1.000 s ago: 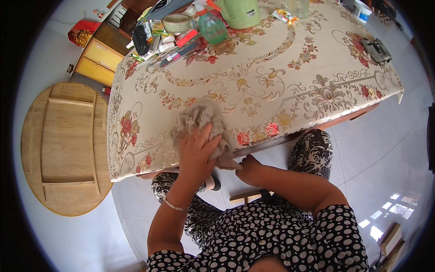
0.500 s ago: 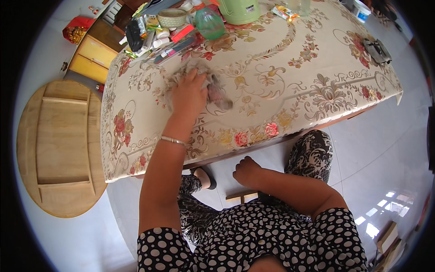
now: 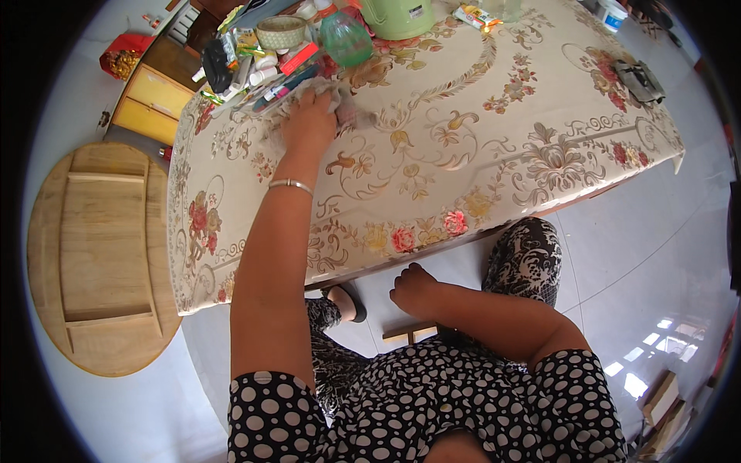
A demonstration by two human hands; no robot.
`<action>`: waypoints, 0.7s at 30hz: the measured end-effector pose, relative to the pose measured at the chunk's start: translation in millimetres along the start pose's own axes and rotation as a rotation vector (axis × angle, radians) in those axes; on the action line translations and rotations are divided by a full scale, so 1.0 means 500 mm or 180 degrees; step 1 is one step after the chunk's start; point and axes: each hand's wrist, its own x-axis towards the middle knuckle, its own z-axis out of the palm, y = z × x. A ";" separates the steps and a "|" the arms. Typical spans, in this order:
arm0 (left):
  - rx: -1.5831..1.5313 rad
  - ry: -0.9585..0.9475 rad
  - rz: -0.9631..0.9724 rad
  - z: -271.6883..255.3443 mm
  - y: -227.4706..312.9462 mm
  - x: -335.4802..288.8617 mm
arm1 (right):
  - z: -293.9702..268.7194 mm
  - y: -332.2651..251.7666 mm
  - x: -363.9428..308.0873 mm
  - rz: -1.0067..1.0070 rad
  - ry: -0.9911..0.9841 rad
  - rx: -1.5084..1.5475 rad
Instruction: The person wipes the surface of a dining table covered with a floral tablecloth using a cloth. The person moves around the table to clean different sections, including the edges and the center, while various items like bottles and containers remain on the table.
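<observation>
My left hand [image 3: 310,122] presses a crumpled greyish rag [image 3: 353,117] against the flowered tablecloth [image 3: 432,208], its fingers closed over the cloth. Part of the rag is hidden beneath the palm, and its loose end is slightly blurred. A silver bangle [image 3: 290,184] circles that wrist. Just beyond the fingertips lies a cluster of small items, among them a red box [image 3: 299,58] and a white bottle [image 3: 262,76]. My right hand [image 3: 414,291] is curled into a fist in front of my lap, below the table edge, with nothing visible in it.
At the far side stand a green spray bottle [image 3: 346,38], a pale green container [image 3: 397,17] and a woven-look bowl [image 3: 280,32]. A grey object [image 3: 639,81] rests near the right corner. An oval wooden board [image 3: 104,258] leans at the left. A stool-like wooden piece [image 3: 409,333] shows below.
My left hand has slid the rag away from me across the tablecloth, closer to the cluster of items. My right fist has stayed in nearly the same place.
</observation>
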 end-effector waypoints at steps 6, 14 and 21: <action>-0.0487 0.0204 0.0802 -0.028 0.012 -0.122 | -0.007 0.008 0.004 0.0070 -0.0048 -0.0074; -0.0620 0.0088 0.1286 -0.145 0.086 -0.336 | 0.048 0.006 0.032 0.0285 0.0157 0.0437; -0.0980 -0.0076 0.1424 -0.169 0.114 -0.369 | 0.144 0.004 0.083 0.0197 0.0584 0.0400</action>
